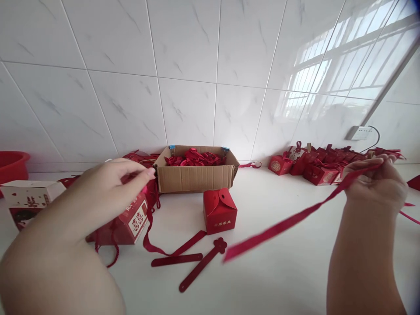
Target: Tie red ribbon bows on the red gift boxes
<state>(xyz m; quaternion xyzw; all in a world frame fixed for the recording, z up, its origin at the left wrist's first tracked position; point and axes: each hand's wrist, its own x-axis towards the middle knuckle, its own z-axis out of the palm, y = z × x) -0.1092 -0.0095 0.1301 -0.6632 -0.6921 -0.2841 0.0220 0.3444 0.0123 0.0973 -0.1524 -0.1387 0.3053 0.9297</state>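
Note:
My right hand (376,181) is raised at the right with its fingers closed on a red ribbon (282,227), whose loose end stretches down towards the middle. My left hand (126,175) is pinched, thumb against fingers, at the left edge of the cardboard box; what it holds, if anything, is hidden. A small red gift box (220,214) stands closed on the white table between my hands. In front of it lie a dark red strip (177,260) and another strip with a flower-shaped end (201,267). Another red ribbon (149,238) trails on the table left of the gift box.
The cardboard box (197,178) full of red ribbons stands by the tiled wall. A larger red box (127,223) and a white-topped box (33,197) are at the left, near a red basin (13,164). Several finished-looking red boxes (318,170) stand at the back right.

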